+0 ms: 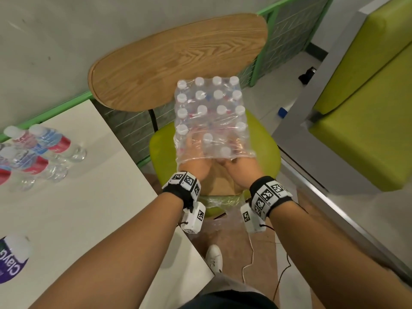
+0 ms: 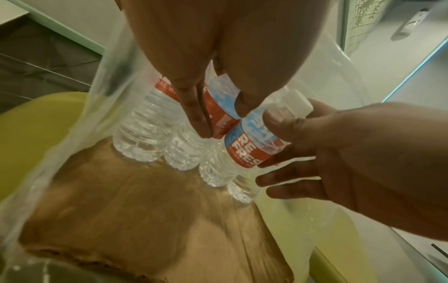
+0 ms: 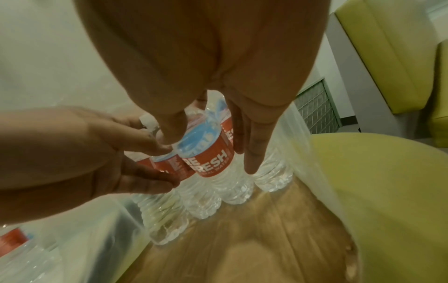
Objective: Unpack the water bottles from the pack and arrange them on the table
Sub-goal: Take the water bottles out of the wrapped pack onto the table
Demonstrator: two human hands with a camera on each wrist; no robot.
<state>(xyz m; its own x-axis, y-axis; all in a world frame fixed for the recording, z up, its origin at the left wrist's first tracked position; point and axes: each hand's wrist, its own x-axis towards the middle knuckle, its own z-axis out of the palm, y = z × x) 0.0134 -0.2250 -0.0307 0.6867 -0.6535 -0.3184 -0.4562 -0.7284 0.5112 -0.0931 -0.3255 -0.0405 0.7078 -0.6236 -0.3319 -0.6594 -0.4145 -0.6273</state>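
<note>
With both hands inside the pack [image 1: 209,117], right hand [image 2: 322,151] and left hand [image 3: 80,153] each clamped on a bottle [image 2: 252,137], draw them towards six o'clock, clear of the wrap.

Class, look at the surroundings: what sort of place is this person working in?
Probably a café or canteen seating area: a lime-green chair with a wooden back, a white table, and a green upholstered bench beside them.

pack [image 1: 209,112] on chair [image 1: 160,150] | table [image 1: 89,197] left | bottles [image 1: 40,150] on table
</note>
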